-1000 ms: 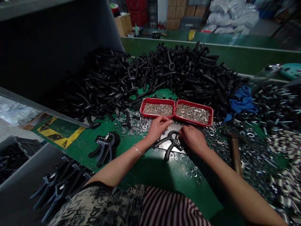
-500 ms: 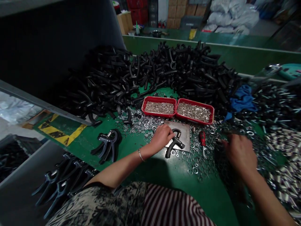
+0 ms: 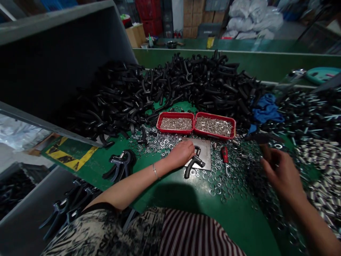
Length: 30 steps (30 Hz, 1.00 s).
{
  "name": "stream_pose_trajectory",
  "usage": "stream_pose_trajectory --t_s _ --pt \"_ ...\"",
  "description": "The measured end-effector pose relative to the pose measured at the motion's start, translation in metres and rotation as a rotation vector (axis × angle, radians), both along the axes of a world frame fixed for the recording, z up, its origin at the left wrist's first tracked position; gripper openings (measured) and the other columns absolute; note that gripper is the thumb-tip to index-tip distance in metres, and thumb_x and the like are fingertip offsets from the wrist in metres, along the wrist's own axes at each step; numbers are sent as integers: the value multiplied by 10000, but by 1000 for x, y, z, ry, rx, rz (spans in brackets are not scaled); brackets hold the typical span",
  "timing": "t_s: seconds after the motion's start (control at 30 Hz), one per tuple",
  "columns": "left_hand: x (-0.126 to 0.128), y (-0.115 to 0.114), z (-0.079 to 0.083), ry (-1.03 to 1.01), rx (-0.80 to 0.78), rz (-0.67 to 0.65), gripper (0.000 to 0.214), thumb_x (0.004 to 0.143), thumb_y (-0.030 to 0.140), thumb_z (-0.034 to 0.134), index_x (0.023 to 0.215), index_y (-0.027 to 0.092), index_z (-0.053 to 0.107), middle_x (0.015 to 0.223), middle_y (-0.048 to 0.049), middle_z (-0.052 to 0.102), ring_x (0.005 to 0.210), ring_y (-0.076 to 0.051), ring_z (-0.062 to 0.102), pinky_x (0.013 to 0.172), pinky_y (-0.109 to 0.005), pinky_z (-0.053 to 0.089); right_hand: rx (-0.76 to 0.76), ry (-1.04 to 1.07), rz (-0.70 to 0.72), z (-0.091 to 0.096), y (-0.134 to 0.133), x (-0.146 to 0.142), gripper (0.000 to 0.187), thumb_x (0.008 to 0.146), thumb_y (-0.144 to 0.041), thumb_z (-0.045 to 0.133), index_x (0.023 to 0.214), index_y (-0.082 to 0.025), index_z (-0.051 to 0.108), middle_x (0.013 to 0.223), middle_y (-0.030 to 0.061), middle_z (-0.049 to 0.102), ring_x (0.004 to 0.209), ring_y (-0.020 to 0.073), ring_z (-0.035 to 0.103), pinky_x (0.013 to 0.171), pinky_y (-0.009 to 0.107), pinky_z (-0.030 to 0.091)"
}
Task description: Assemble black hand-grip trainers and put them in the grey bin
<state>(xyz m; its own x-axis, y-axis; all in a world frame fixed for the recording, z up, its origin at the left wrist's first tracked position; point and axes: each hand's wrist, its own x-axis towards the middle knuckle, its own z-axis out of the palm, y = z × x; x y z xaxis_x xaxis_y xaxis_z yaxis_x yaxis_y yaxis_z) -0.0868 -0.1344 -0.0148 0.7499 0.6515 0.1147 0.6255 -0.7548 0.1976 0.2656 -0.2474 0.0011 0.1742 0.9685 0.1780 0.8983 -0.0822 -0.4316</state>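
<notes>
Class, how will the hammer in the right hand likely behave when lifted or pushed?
The hammer will probably feel head-heavy: its broad, dark head sits across a slimmer handle. It should stay stiff, as the handle showing above the right hand looks straight. Pushed, it may pivot rather than roll, since the head juts out on both sides.

Assembly workshop: hammer, screwdriver, heaped black parts

No legible text or numbers
</notes>
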Motion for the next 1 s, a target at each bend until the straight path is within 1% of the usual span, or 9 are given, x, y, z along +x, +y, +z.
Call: stream_pose_trajectory --t_s 0.07,0.17,0.23,0.33,0.53,0.63,0.73,0.87,1.0 --pt "1 1 0 29 24 -47 270 1002 281 472 936 98 659 947 -118 629 920 -237 599 840 -380 480 -58 83 33 6 -2 -21 602 957 -494 489 1484 -216 400 1125 171 691 792 291 701 697 423 552" --pt "1 3 0 46 27 -77 288 1007 298 459 918 109 658 943 -114 629 909 -235 600 821 -376 485 -122 143 280 6 0 -59 576 990 -433 472 1532 -281 354 1303 104 661 956 271 724 816 414 588" --pt "-1 4 -1 28 11 -68 304 1011 326 460 906 118 655 935 -109 626 900 -231 599 817 -373 488 -69 153 415 4 4 -82 542 1008 -369 451 1537 -304 351 1421 68 589 1148 262 667 959 423 554" --pt "-2 4 -4 -23 -2 -75 310 1013 349 461 901 136 657 941 -104 622 917 -238 596 850 -396 489 33 157 470 -1 13 -102 534 1012 -298 443 1538 -316 356 1494 49 519 1276 256 586 1067 450 491" --pt "-4 -13 -10 -131 -75 33 292 964 422 556 989 144 640 1052 -118 615 1037 -268 578 938 -432 482 -136 92 551 1 27 -97 557 1010 -242 414 1556 -318 333 1435 67 577 1204 267 640 988 470 550" --pt "-2 -38 -15 -214 -124 270 668 838 500 706 1328 106 481 1285 -183 536 1207 -339 503 1035 -504 425 -45 176 560 12 20 -102 551 1014 -265 438 1554 -314 335 1473 50 541 1283 246 581 1075 454 489" --pt "5 -57 -21 -227 -212 457 924 817 391 731 1501 58 206 1387 -250 459 1296 -379 437 1101 -548 351 18 164 522 18 10 -117 554 1008 -280 454 1551 -307 348 1454 76 555 1260 266 596 1068 461 492" --pt "10 -62 -25 -259 -271 481 960 848 314 672 1542 92 48 1399 -253 459 1313 -386 433 1120 -584 307 -196 50 605 18 9 -129 541 1009 -247 394 1541 -343 369 1248 88 682 981 269 724 850 462 602" --pt "10 -58 -24 -263 -276 479 994 841 316 674 1545 70 17 1391 -257 469 1315 -387 433 1131 -566 307 -98 158 628 15 12 -129 560 1011 -257 420 1560 -319 331 1402 92 592 1191 272 638 987 464 542"
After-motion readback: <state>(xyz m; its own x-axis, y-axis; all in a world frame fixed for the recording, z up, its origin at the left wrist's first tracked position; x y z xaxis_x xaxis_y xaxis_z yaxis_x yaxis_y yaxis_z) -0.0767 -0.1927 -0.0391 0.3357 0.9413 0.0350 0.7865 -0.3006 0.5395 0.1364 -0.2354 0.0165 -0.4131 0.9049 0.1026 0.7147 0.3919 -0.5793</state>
